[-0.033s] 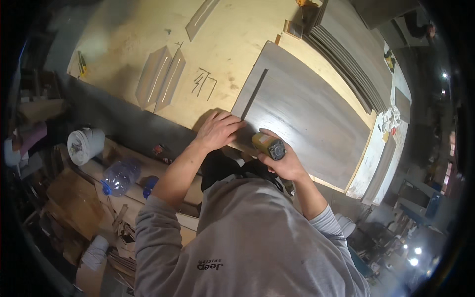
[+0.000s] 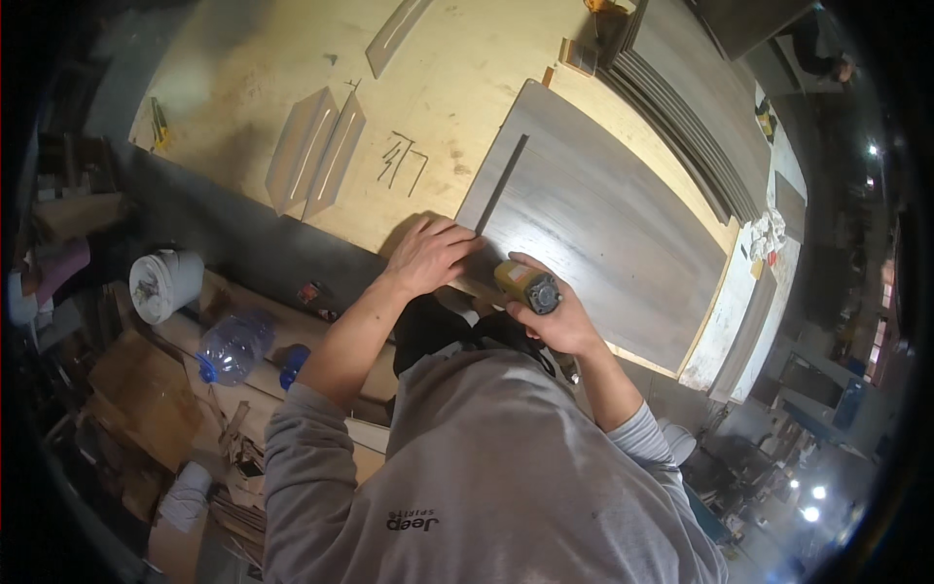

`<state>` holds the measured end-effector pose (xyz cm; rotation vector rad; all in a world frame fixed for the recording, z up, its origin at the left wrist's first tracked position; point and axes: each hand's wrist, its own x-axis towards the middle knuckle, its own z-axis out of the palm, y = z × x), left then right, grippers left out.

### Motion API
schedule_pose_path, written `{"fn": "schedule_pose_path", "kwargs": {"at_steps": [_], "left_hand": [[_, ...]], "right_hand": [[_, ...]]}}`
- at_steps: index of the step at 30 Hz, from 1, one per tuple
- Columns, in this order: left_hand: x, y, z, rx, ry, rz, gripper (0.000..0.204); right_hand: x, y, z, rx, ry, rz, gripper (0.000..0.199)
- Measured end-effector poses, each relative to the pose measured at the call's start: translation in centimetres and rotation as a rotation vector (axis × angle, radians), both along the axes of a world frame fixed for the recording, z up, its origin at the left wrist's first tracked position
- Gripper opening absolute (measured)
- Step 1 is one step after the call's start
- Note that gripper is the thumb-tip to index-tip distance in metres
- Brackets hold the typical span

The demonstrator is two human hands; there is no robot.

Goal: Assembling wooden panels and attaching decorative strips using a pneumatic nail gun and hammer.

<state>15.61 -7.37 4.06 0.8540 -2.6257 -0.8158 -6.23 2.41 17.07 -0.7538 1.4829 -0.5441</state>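
Board of flat grey-brown wood (image 2: 623, 224)

Right hand (image 2: 556, 323) grips a yellow-and-black power tool (image 2: 526, 286): hold steady. Left hand (image 2: 428, 257) curls beside a thin dark strip (image 2: 501, 186); can't tell if gripping.

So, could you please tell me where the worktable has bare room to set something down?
The widest bare patch of yellow tabletop lies between the yellow tool, the paired boards and the single board. Another separates that board from the large panel. It is crowded around the left hand and power tool, and by the stacked boards.
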Motion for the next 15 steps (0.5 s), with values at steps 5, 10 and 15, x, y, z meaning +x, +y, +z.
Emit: {"fn": "schedule_pose_path", "kwargs": {"at_steps": [5,10,15], "left_hand": [[0.4,-0.2,-0.7,0.038,0.054,0.013,0.046],[0.2,-0.5,-0.7,0.047,0.076,0.005,0.045],[0.2,-0.5,-0.9,0.035,0.117,-0.006,0.052]], "right_hand": [[0.8,-0.1,-0.8,-0.012,0.051,0.024,0.070],[0.6,0.5,-1.6,-0.099,0.177,0.078,0.068],[0.6,1.2,-3.8,-0.545,0.381,0.234,0.071]]}}
